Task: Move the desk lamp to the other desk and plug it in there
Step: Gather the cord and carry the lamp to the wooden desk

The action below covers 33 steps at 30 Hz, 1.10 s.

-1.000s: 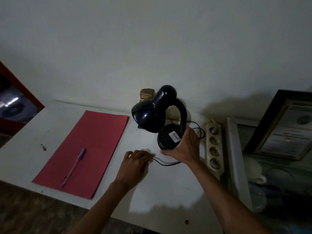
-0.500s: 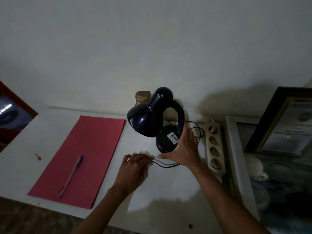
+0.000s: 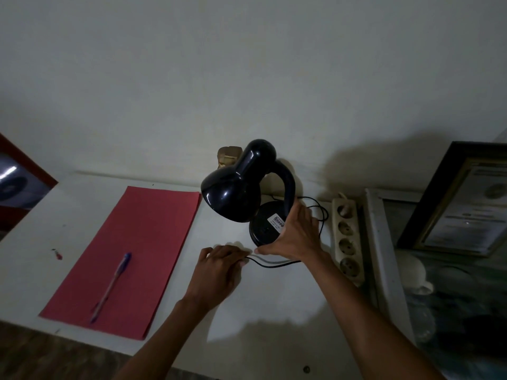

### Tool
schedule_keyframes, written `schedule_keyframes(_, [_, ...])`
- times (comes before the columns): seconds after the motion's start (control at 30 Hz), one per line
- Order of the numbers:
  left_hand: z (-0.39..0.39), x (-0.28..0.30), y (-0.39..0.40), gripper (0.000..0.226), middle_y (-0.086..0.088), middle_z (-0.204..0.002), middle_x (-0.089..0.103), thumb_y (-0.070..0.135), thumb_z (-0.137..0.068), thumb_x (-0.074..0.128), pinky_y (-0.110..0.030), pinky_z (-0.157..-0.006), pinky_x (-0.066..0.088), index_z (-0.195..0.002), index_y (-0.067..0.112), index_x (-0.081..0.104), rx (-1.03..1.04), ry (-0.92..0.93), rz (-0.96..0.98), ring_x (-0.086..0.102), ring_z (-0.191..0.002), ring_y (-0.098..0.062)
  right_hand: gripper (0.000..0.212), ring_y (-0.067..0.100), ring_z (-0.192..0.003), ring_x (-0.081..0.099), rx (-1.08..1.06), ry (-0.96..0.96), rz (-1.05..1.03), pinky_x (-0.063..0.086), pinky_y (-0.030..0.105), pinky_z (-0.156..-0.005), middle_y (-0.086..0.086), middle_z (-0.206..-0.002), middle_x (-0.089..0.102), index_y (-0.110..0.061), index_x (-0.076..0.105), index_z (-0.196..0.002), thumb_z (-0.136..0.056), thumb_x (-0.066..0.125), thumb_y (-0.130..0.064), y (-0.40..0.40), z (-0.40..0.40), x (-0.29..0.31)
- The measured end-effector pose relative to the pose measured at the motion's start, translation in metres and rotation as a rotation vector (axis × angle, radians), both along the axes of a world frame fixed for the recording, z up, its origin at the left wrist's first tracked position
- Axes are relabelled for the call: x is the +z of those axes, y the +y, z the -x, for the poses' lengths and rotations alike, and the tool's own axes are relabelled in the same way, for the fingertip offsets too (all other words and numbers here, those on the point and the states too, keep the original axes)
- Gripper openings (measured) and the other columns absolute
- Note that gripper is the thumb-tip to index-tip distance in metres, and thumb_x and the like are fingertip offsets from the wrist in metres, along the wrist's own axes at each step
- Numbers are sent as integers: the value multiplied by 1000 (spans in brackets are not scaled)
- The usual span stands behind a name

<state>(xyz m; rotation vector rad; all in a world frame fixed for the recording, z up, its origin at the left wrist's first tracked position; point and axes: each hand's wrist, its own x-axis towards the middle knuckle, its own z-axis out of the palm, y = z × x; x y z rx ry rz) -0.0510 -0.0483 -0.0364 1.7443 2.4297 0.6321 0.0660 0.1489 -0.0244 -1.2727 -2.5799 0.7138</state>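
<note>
With the desk lamp (image 3: 247, 198) standing on the desk (image 3: 82, 204), my right hand (image 3: 295, 237) cups its base, my left hand (image 3: 219, 272) pinches the cord (image 3: 271, 266); plugging into the power strip (image 3: 347, 237) remains.

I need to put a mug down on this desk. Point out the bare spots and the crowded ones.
Bare desk lies in front of the lamp, between the left hand and the power strip. A strip left of the red paper is free too. It is crowded around the lamp base, cord and right hand.
</note>
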Motion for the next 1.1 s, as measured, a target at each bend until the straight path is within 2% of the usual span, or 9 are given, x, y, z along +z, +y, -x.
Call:
schedule_keyframes(0.13, [-3,0,1,26,14,-118,65,31,-98,49,-36,-89,43,-121,35,62,12,3,1,58,-105,-8,141,29,-126,46,-2,3,-65,40,43,-104,5,-135,44,-19,19,-134,-21,71,-88,-1,-1,0])
schedule_keyframes(0.3, [-5,4,2,24,13,-116,66,31,-98,49,-34,-88,43,-118,35,61,38,-14,-19,59,-102,-8,132,26,-113,48,-11,82,-94,44,37,-92,2,-121,46,-18,28,-126,-20,73,-84,-5,-2,-1])
schedule_keyframes(0.4, [-3,6,1,25,12,-118,66,30,-98,49,-36,-90,44,-120,34,60,43,-11,-27,60,-105,-9,130,24,-110,48,37,93,-133,38,29,-78,0,-117,42,-16,32,-127,-21,73,-81,-7,-2,4])
schedule_keyframes(0.5, [-2,8,-3,26,12,-119,65,30,-98,49,-35,-92,43,-120,34,62,58,-13,-21,59,-106,-8,124,23,-108,48,27,105,-129,37,28,-75,-4,-111,39,-17,33,-120,-21,74,-80,-9,-4,11])
schedule_keyframes(0.73, [-4,23,-14,26,8,-118,67,23,-96,55,-36,-90,44,-120,29,65,59,-28,-49,62,-105,-12,130,19,-113,47,-72,252,10,50,33,-84,-8,-115,36,-21,29,-129,-23,82,-76,-24,-18,39])
schedule_keyframes(0.83, [0,43,-15,26,6,-117,68,23,-96,56,-38,-88,46,-120,27,66,43,-15,-108,62,-103,-13,138,20,-120,46,-96,289,25,54,38,-87,-5,-126,39,-25,23,-139,-24,84,-73,-36,-23,59])
schedule_keyframes(0.93, [7,66,-18,25,8,-113,68,23,-97,56,-41,-83,47,-119,28,66,-2,-9,-192,62,-101,-13,147,22,-126,44,-120,299,-16,55,43,-93,-4,-136,39,-27,17,-146,-24,83,-75,-56,-25,83])
schedule_keyframes(1.1, [19,99,-37,21,8,-110,68,24,-97,55,-42,-80,46,-114,28,67,-87,-7,-289,63,-98,-14,149,26,-127,47,-140,334,-134,54,45,-95,0,-138,43,-19,17,-149,-27,79,-78,-99,-29,123])
